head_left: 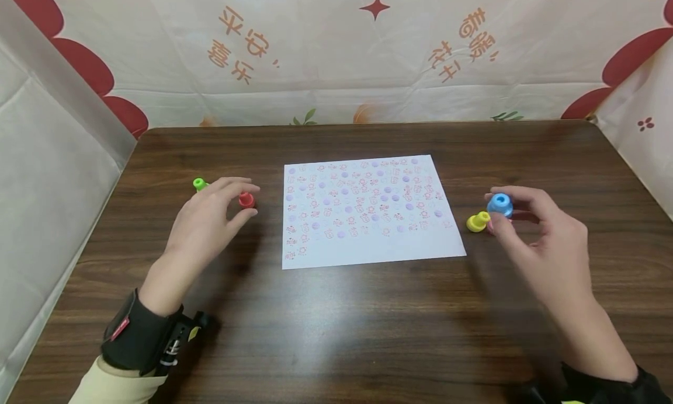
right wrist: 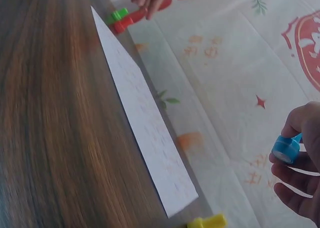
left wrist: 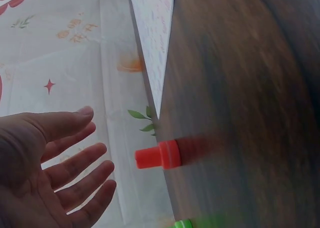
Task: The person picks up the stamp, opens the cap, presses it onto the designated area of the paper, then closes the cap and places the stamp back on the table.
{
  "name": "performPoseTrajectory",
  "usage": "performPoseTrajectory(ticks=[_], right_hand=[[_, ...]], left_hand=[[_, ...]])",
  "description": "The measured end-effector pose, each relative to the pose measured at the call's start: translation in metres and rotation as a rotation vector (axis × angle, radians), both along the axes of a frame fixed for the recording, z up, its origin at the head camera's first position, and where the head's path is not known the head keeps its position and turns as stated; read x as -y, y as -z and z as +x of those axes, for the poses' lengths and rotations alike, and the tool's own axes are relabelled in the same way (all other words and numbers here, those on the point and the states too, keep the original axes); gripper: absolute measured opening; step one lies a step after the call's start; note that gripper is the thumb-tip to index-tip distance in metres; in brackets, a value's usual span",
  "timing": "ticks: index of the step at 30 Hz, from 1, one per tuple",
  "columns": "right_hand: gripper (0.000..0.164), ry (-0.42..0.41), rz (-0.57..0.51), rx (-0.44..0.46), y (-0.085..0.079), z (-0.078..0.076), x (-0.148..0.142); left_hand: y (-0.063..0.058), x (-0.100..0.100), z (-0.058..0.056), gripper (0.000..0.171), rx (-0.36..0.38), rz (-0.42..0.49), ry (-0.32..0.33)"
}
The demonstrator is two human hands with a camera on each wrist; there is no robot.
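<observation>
The right hand (head_left: 554, 246) pinches a blue stamp (head_left: 500, 204) above the tabletop (head_left: 342, 328), right of the printed sheet (head_left: 368, 211); the left hand (head_left: 205, 220), loosely spread, holds nothing near the red stamp (head_left: 246, 200) (stamps flank the sheet, probably for easy reach).

We note a brown wood-grain table (head_left: 315, 340) with a white cloth (head_left: 326, 54) hanging beyond its far edge. On the cloth we record two groups of orange lettering (head_left: 219, 54), a red star (head_left: 375, 7) between them, red scalloped trim (head_left: 86, 66) at both sides and green leaves (head_left: 309, 115) below.
</observation>
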State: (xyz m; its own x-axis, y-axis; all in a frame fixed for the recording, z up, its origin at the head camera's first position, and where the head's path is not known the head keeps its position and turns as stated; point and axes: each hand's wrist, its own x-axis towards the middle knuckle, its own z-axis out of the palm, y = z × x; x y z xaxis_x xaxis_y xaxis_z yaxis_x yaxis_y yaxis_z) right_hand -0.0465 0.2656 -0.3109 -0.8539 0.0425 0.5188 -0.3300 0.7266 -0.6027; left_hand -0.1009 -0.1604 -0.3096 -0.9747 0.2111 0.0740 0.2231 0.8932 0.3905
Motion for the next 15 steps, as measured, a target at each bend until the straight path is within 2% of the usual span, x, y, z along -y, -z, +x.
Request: performPoseTrajectory(ticks=[4,15], right_hand=[[0.033,0.045,-0.020,0.020,0.001,0.000,-0.009],[0.034,0.259,-0.014,0.117,0.009,-0.003,-0.028]], left_hand=[[0.003,0.003,-0.003,0.044,0.034,-0.032,-0.003],[0.013,0.009,-0.010,0.055,0.094,-0.144,0.013]])
